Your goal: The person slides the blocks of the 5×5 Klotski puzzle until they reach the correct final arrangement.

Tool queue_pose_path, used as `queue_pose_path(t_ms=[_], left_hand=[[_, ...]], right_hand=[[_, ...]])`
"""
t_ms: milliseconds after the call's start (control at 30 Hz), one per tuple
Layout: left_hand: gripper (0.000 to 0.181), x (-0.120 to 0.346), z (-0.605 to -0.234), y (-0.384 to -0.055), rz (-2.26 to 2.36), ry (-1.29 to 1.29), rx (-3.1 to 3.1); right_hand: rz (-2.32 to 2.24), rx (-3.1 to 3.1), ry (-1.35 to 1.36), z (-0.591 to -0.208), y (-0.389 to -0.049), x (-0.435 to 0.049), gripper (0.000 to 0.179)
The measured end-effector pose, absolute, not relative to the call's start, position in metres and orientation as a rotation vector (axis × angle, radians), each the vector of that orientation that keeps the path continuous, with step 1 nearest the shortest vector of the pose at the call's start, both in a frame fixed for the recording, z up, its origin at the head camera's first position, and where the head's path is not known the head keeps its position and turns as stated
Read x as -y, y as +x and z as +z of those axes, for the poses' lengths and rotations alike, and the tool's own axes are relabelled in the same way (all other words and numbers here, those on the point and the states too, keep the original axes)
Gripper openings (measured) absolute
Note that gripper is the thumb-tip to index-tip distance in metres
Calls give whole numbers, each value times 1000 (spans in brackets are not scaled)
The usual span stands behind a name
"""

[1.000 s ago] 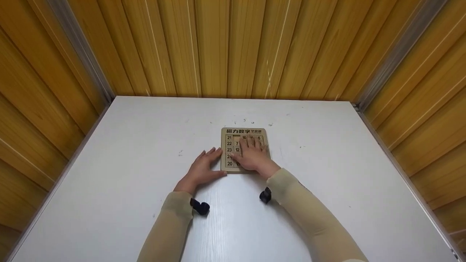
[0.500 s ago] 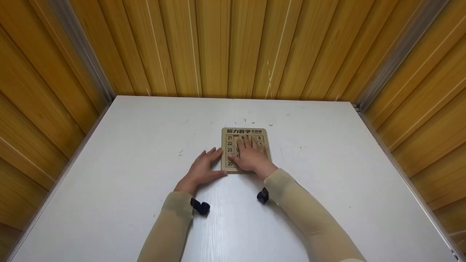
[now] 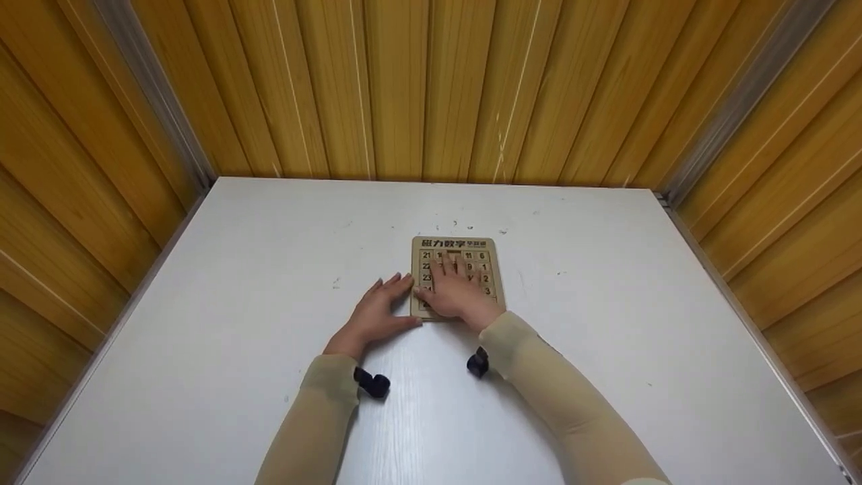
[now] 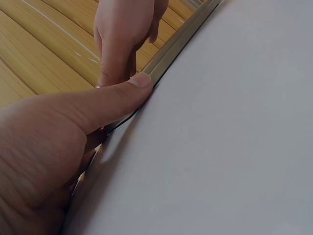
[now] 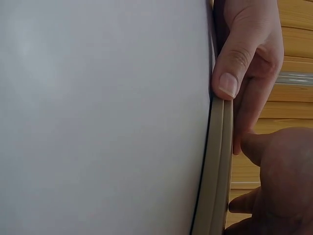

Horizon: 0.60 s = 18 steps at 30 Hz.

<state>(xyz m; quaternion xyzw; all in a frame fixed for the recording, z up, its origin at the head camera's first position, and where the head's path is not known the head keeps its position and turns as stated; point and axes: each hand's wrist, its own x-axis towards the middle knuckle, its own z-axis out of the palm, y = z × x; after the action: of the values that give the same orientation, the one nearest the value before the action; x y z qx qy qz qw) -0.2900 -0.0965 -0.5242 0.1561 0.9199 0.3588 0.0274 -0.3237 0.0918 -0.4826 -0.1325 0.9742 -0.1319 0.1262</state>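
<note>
A wooden number sliding puzzle (image 3: pixel 489 244) with printed characters along its top lies flat on the white table. My left hand (image 3: pixel 377 313) holds its near left corner, thumb on the near edge and fingers along the left side. The left wrist view shows that thumb (image 4: pixel 120 100) pressed against the puzzle's edge (image 4: pixel 173 51). Over the numbered tiles, my right hand (image 3: pixel 458 294) lies with fingers extended, fingertips on the upper rows. A dark gap (image 3: pixel 454 252) shows mid top row. Tiles 11 and 6 are visible to its right; several others are hidden under the hand.
The white table (image 3: pixel 283 229) carries small dark marks beyond the puzzle. Wood-patterned panels (image 3: pixel 390 87) wall off the back and both sides. A small black camera (image 3: pixel 376 385) sits on the left wrist, another (image 3: pixel 478 362) on the right.
My right hand has slid left across the tiles. The gap in the top row has shifted one place right, with the 16 tile now left of it. My left hand stays at the corner.
</note>
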Motion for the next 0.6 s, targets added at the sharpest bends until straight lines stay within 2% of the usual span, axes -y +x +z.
queue_pose_path(t_ms=[600], left_hand=[[90, 95, -523, -289, 1137, 456, -2822]], right_hand=[[-484, -2857, -236, -483, -326, -129, 87]])
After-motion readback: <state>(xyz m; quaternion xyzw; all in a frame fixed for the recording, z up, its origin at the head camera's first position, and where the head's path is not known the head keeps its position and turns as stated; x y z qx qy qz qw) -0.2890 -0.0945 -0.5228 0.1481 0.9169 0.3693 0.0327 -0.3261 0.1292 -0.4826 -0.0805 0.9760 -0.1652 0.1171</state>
